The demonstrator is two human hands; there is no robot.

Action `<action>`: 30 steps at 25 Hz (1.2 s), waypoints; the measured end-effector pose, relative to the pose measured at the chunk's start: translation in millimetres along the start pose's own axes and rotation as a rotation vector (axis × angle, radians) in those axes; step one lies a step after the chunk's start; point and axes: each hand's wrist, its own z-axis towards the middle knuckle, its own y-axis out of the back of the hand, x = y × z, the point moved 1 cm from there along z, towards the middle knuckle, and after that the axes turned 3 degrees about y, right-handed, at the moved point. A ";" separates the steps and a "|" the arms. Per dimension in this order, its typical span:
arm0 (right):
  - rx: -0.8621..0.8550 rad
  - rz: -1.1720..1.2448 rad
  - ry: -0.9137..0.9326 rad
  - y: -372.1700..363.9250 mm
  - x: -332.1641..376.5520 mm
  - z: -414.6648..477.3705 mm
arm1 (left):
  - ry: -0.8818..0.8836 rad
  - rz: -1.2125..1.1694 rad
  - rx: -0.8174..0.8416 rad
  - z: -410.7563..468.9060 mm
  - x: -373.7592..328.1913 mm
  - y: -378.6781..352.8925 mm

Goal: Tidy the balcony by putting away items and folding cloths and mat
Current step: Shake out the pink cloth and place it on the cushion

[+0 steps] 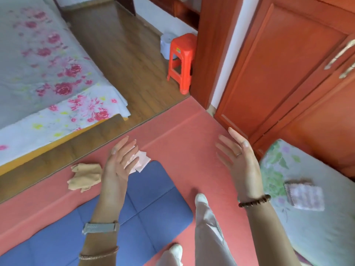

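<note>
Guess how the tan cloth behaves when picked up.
Probably floppy: the tan cloth lies crumpled in soft folds. Likely light, since it looks thin. Should not roll; a push would probably bunch it.

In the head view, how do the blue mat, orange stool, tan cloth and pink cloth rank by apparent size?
Largest: the blue mat.
Next: the orange stool, though it stands farther away.
The tan cloth and pink cloth look close; the left hand hides part of the pink one, so I won't rank them.
</note>
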 end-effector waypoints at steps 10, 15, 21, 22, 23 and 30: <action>0.247 -0.023 -0.067 -4.8 37.5 187.6 | -0.166 -0.023 -0.215 99.8 -13.7 -87.5; 0.358 -0.013 -0.135 -25.5 36.5 236.1 | -0.156 -0.046 -0.292 122.6 -10.0 -93.8; 0.519 -0.059 -0.207 -86.8 16.5 281.1 | -0.179 -0.051 -0.401 159.1 -20.3 -73.0; 0.546 -0.070 -0.214 -100.9 12.1 290.7 | -0.178 -0.063 -0.422 168.7 -22.0 -65.1; 0.579 -0.081 -0.214 -114.4 8.8 299.8 | -0.180 -0.069 -0.433 178.4 -24.2 -58.1; 0.752 -0.189 -0.209 -232.4 -3.0 380.3 | -0.213 -0.162 -0.539 265.4 -57.9 4.3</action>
